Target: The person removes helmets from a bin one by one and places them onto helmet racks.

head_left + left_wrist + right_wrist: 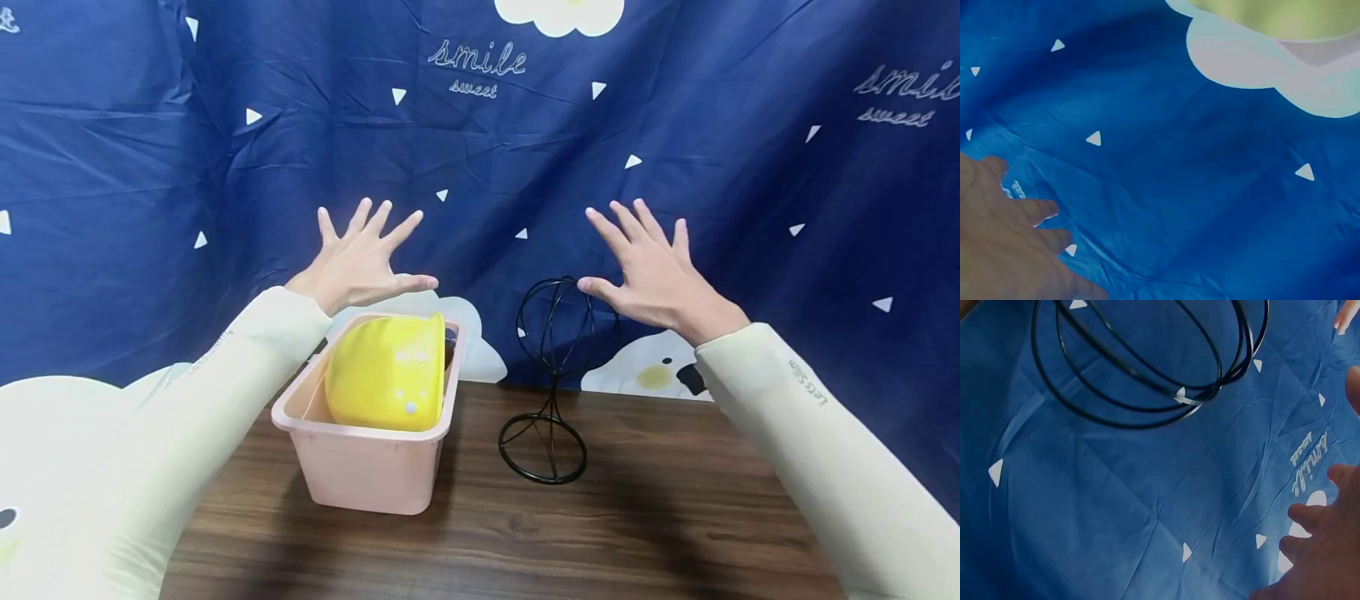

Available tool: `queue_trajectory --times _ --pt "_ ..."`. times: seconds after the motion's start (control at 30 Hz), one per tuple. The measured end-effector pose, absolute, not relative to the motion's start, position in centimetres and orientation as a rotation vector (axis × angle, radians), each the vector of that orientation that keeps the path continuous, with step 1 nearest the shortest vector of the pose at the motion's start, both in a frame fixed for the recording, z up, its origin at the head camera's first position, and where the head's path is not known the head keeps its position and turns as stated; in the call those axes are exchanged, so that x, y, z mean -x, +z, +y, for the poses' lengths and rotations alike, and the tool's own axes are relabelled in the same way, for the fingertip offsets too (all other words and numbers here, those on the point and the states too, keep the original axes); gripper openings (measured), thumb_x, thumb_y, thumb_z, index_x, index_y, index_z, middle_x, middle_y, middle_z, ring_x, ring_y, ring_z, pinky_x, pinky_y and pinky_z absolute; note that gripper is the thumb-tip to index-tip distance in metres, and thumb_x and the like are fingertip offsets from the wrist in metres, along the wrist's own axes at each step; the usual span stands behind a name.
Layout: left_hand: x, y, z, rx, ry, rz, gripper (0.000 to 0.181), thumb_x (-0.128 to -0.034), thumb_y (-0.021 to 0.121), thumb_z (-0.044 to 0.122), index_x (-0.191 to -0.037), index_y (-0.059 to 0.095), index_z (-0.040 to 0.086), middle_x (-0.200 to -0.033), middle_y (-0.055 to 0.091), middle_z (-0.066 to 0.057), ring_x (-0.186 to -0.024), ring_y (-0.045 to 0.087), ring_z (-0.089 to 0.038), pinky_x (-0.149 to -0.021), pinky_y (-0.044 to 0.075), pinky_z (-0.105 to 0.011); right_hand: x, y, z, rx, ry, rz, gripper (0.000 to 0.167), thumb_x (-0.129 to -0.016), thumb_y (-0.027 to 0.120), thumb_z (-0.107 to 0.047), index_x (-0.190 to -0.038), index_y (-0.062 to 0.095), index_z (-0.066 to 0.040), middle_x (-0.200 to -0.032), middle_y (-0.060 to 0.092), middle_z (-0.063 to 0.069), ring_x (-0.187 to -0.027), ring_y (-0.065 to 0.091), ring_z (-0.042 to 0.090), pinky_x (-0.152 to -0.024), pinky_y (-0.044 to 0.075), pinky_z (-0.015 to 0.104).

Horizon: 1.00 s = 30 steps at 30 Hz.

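Observation:
Both hands are raised in the air with fingers spread, holding nothing. My left hand (360, 258) hovers above a pink plastic bin (367, 471). Inside the bin, tilted on its side, lies a yellow helmet-like shell (382, 375) with small white marks; something dark behind its rim is mostly hidden. To the right stands a black wire stand (553, 375) with a round cage top and a ring base. Close to that top is my right hand (660, 279); whether they touch cannot be told. In the right wrist view, the wire loops (1141, 378) appear beside the hand (1329, 544).
The bin and the stand rest on a dark wood-grain table (517, 542). Behind them hangs a blue curtain (480, 158) with white triangles, lettering and cloud shapes. Pale sleeves (802, 417) cover both forearms.

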<state>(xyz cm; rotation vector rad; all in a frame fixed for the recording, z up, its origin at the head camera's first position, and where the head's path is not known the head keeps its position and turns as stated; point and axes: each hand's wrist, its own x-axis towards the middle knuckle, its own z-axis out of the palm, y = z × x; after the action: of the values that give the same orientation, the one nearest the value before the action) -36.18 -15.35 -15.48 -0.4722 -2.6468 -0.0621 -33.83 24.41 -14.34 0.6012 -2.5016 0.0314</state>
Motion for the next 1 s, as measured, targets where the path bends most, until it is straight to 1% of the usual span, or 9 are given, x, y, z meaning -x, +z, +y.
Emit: queue_trajectory --times 0.17,0.4,0.73,1.0 --pt "35.9 -15.9 -16.1 0.457 -0.078 -2.657 0.099 -0.0854 0.044 0.085 -0.164 0.006 0.037 -0.172 0.006 -0.016 -0.159 -0.003 -0.044 -0.112 -0.014 -0.080 34.0 -14.8 23.4 -0.630 0.010 -2.499 0.088 -0.095 0.048 -0.070 -0.164 0.009 -0.034 -0.173 0.007 0.010 -0.161 -0.003 0.038 -0.114 -0.004 0.082" --pt "35.6 -16.5 -17.3 0.429 -0.074 -2.667 0.101 -0.0836 0.040 0.088 -0.164 0.005 0.037 -0.172 0.008 -0.016 -0.159 -0.002 -0.044 -0.112 -0.012 -0.081 34.2 -15.3 21.8 -0.668 -0.002 -2.509 0.087 -0.095 0.050 -0.070 -0.164 0.012 -0.034 -0.173 0.008 0.009 -0.161 -0.001 0.037 -0.115 -0.001 0.081" --pt "35.0 -18.1 -19.4 0.412 -0.127 -2.696 0.101 -0.0833 0.040 0.089 -0.163 0.004 0.038 -0.172 0.005 -0.015 -0.159 -0.004 -0.045 -0.112 -0.016 -0.080 34.7 -15.9 19.5 -0.708 -0.031 -2.525 0.085 -0.095 0.051 -0.068 -0.163 0.012 -0.037 -0.174 0.007 0.007 -0.161 0.001 0.035 -0.117 0.001 0.079" --pt "34.4 -19.8 -20.4 0.401 -0.169 -2.722 0.098 -0.0859 0.044 0.084 -0.164 0.007 0.037 -0.172 0.007 -0.017 -0.159 -0.003 -0.045 -0.111 -0.016 -0.081 35.0 -17.1 17.6 -0.760 -0.031 -2.522 0.084 -0.095 0.052 -0.067 -0.163 0.015 -0.037 -0.173 0.010 0.007 -0.161 0.003 0.035 -0.117 0.002 0.079"
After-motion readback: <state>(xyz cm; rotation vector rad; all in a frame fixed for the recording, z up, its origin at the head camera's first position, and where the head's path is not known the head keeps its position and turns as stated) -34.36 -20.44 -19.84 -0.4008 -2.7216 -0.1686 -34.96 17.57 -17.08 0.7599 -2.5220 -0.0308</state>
